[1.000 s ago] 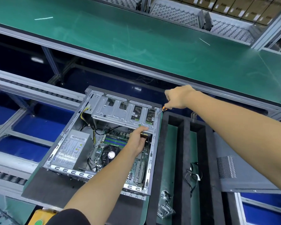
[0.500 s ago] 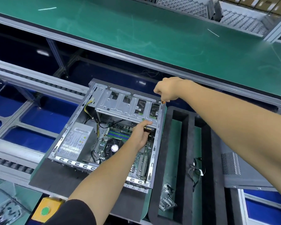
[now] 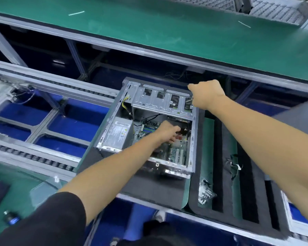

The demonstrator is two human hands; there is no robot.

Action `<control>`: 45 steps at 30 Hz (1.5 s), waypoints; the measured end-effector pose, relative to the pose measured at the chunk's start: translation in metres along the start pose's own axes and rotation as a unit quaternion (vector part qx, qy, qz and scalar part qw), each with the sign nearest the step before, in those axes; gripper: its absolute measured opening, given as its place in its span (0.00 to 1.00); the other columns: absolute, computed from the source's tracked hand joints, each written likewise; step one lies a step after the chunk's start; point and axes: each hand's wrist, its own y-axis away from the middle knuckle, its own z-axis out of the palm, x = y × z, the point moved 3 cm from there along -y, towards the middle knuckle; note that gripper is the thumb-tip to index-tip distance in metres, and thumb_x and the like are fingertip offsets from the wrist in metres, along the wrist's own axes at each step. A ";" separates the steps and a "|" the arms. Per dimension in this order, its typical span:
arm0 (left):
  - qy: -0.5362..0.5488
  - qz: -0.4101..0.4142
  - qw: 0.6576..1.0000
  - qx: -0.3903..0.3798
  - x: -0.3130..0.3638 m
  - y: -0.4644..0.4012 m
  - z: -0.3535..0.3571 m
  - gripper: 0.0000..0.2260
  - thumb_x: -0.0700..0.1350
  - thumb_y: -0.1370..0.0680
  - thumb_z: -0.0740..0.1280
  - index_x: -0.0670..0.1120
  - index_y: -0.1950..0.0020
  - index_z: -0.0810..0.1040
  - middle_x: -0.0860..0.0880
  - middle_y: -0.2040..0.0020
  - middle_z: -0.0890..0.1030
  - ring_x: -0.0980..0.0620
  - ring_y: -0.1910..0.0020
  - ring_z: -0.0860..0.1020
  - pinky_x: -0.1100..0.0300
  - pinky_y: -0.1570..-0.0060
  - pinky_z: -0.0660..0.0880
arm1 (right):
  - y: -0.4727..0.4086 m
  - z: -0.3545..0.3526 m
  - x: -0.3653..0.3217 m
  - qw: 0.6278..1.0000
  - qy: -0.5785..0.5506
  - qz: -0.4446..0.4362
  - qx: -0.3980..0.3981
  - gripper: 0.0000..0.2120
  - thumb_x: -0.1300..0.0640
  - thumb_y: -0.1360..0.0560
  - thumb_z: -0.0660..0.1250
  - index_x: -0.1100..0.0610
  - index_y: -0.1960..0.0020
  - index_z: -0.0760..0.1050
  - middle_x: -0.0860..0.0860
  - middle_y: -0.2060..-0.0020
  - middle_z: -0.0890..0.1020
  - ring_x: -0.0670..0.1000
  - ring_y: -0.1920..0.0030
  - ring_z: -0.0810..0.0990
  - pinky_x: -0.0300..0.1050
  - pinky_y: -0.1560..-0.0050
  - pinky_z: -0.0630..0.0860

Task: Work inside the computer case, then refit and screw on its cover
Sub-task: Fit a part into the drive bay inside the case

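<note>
Case (image 3: 114, 132) lies open on the foam pad (image 3: 103, 164), cover off. A grey panel at the right edge (image 3: 295, 112) may be the cover; can't confirm.

Left hand (image 3: 169, 133) is down inside the case over the board (image 3: 174, 153), fingers loosely extended toward the right wall. Frame is blurred, so whether it holds anything can't be told. Right hand (image 3: 205, 95) is fisted at the far right corner of the drive cage (image 3: 160, 102). It is probably clamped on a tool, but no tool is visible, so that can't be confirmed either.

Doing the step well, as a judgement: keep the left hand clear of the cables (image 3: 149, 117) and the slots, brace the cage before any force goes in at the corner, and drive straight to avoid stripping.

Counts:
- case: 1
- PSU (image 3: 116, 135): 1
- drive cage: 1
- foam tray (image 3: 220, 174) to the right: 1, with long slots
- hardware bag (image 3: 205, 192) in the tray: 1
- loose cable bundle (image 3: 234, 166) in the tray: 1
</note>
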 end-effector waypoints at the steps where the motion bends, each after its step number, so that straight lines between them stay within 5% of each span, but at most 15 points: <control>1: -0.133 0.068 0.989 -0.007 -0.003 0.012 -0.015 0.08 0.49 0.18 0.66 0.46 0.48 0.72 0.45 0.53 0.81 0.50 0.60 0.79 0.56 0.64 0.75 | 0.009 0.002 -0.009 0.999 -0.023 0.033 0.015 0.09 0.57 0.25 0.64 0.54 0.45 0.70 0.50 0.70 0.71 0.53 0.72 0.69 0.43 0.69 0.59; 4: -0.480 0.254 0.837 0.069 -0.018 0.051 -0.063 0.08 0.55 0.18 0.63 0.51 0.50 0.72 0.50 0.56 0.81 0.49 0.55 0.76 0.53 0.60 0.71 | 0.037 0.011 -0.044 0.988 -0.098 0.114 0.034 0.15 0.59 0.23 0.62 0.56 0.37 0.68 0.52 0.68 0.73 0.56 0.69 0.73 0.44 0.69 0.59; 7: -0.576 0.390 0.697 0.175 -0.051 0.080 -0.101 0.13 0.56 0.19 0.61 0.48 0.48 0.77 0.48 0.52 0.79 0.44 0.51 0.74 0.50 0.52 0.71 | 0.063 0.027 -0.087 0.969 -0.175 0.174 0.024 0.19 0.57 0.21 0.61 0.56 0.31 0.65 0.53 0.68 0.71 0.58 0.66 0.73 0.45 0.69 0.58; 12: -0.508 0.489 0.622 0.339 -0.135 0.124 -0.143 0.16 0.61 0.21 0.62 0.48 0.47 0.70 0.47 0.45 0.67 0.45 0.48 0.67 0.52 0.50 0.65 | 0.098 0.050 -0.137 0.888 -0.339 0.300 0.072 0.13 0.55 0.20 0.60 0.56 0.37 0.68 0.51 0.69 0.72 0.57 0.67 0.72 0.46 0.67 0.62; 14: -0.512 0.521 0.596 0.334 -0.162 0.134 -0.149 0.17 0.61 0.18 0.60 0.47 0.50 0.69 0.47 0.49 0.68 0.45 0.52 0.68 0.52 0.55 0.67 | 0.103 0.054 -0.151 0.876 -0.375 0.296 0.070 0.08 0.54 0.20 0.61 0.56 0.44 0.67 0.53 0.67 0.74 0.58 0.65 0.74 0.46 0.68 0.62; 16: -0.534 0.476 0.663 0.220 -0.180 0.131 -0.152 0.16 0.58 0.18 0.62 0.45 0.51 0.75 0.45 0.52 0.74 0.42 0.55 0.74 0.48 0.59 0.72 | 0.108 0.058 -0.163 0.864 -0.400 0.301 0.063 0.06 0.54 0.21 0.61 0.55 0.49 0.66 0.53 0.65 0.76 0.58 0.65 0.74 0.47 0.68 0.62; 18: -0.510 0.305 0.797 0.110 -0.199 0.126 -0.153 0.15 0.56 0.19 0.65 0.44 0.46 0.77 0.46 0.48 0.77 0.43 0.48 0.77 0.46 0.56 0.76 | 0.113 0.067 -0.174 0.848 -0.422 0.317 0.044 0.07 0.53 0.20 0.61 0.55 0.49 0.66 0.54 0.62 0.78 0.57 0.64 0.74 0.49 0.65 0.64; 19: -0.481 0.225 0.841 0.102 -0.209 0.124 -0.154 0.15 0.56 0.20 0.67 0.46 0.42 0.77 0.48 0.45 0.77 0.45 0.42 0.76 0.46 0.51 0.76 | 0.116 0.071 -0.179 0.842 -0.431 0.324 0.030 0.07 0.52 0.20 0.61 0.54 0.49 0.66 0.55 0.61 0.78 0.58 0.63 0.75 0.50 0.63 0.65; 22: -0.390 0.121 0.901 0.144 -0.222 0.119 -0.151 0.19 0.57 0.23 0.71 0.47 0.37 0.79 0.47 0.42 0.78 0.47 0.36 0.73 0.46 0.42 0.75 | 0.118 0.077 -0.185 0.837 -0.430 0.337 0.010 0.06 0.51 0.22 0.59 0.53 0.49 0.66 0.54 0.60 0.79 0.59 0.61 0.77 0.48 0.64 0.64; 26: -0.316 0.077 0.922 0.210 -0.224 0.113 -0.147 0.20 0.59 0.26 0.74 0.48 0.40 0.84 0.46 0.43 0.78 0.46 0.37 0.72 0.50 0.41 0.74 | 0.116 0.078 -0.187 0.847 -0.413 0.334 0.007 0.06 0.50 0.21 0.59 0.52 0.51 0.66 0.54 0.61 0.78 0.56 0.64 0.75 0.49 0.63 0.65; 37: -0.299 0.108 0.920 0.230 -0.225 0.113 -0.130 0.14 0.54 0.24 0.75 0.44 0.48 0.84 0.47 0.46 0.79 0.48 0.42 0.73 0.51 0.47 0.75 | 0.115 0.081 -0.190 0.851 -0.407 0.330 0.030 0.05 0.50 0.23 0.60 0.50 0.53 0.65 0.50 0.66 0.78 0.53 0.67 0.74 0.48 0.65 0.64; 45: -0.386 0.136 0.903 0.130 -0.212 0.106 -0.127 0.11 0.49 0.19 0.69 0.46 0.40 0.84 0.47 0.41 0.81 0.47 0.39 0.75 0.54 0.43 0.73 | 0.116 0.080 -0.190 0.855 -0.408 0.319 0.030 0.05 0.49 0.21 0.59 0.49 0.53 0.65 0.50 0.65 0.80 0.54 0.66 0.77 0.48 0.64 0.66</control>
